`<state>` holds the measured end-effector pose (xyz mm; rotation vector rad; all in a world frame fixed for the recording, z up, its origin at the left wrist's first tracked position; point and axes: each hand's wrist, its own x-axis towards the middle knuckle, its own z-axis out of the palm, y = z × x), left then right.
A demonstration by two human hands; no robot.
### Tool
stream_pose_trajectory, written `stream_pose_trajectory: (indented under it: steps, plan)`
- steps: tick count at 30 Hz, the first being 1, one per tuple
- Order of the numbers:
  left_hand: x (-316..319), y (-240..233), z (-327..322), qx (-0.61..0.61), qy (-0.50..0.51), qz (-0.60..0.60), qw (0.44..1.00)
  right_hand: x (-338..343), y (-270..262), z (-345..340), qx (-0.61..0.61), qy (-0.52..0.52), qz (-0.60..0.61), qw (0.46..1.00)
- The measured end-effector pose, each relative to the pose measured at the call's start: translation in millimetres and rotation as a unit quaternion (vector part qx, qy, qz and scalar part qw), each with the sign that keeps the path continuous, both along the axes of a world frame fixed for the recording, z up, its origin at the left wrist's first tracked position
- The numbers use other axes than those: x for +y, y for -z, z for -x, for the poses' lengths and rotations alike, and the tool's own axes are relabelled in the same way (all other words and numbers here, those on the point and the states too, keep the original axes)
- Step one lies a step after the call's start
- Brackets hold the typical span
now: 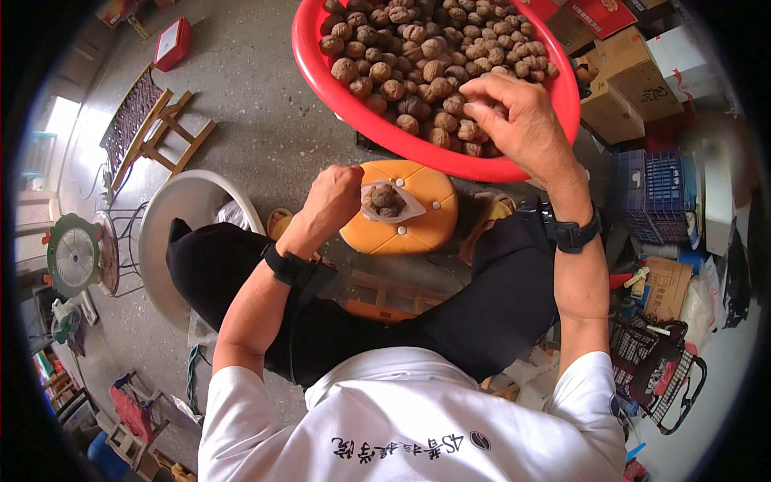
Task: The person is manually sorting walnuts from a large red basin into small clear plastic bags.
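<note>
My left hand (337, 193) grips the edge of a small clear plastic bag (412, 208) above an orange padded stool (437, 232). Several walnuts (385, 196) show through the bag's open mouth. Over the near right part of a large red plastic basin (385, 129), my right hand (521, 117) reaches down with bent fingers. The basin is heaped with brown walnuts in their shells (415, 66). One walnut (453, 103) lies right by the thumb and forefinger; whether they hold it or another is hidden by the hand.
A pale tub (159, 241) with a plastic bag in it stands beside my left knee. Leftward are a folding stool (162, 132) and a green fan (73, 255). Cardboard boxes (632, 78), a blue crate (647, 190) and a black wire basket (662, 361) line the right side.
</note>
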<state>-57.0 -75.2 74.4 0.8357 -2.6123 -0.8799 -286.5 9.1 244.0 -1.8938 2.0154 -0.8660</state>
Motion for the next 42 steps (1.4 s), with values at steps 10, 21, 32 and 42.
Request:
stream_pose_trajectory:
  steps: [10, 21, 32, 42]
  plan:
    - [2.4, 2.9, -1.5, 0.011, -0.012, -0.007, 1.0, -33.5, 16.4, 11.4, 0.063, -0.058, 0.02, 0.996]
    - [7.6, -1.4, -4.3, 0.011, -0.012, -0.019, 1.0, -63.8, 53.7, 9.4, 0.181, -0.127, -0.106, 0.97]
    - [2.8, -5.9, 3.0, -0.006, 0.003, -0.016, 1.0, -69.9, 71.6, 13.8, 0.223, -0.12, -0.011, 0.967]
    - [-3.1, -3.7, 3.0, -0.002, -0.006, -0.018, 1.0, -3.4, 9.9, -31.5, 0.035, -0.136, 0.001, 0.99]
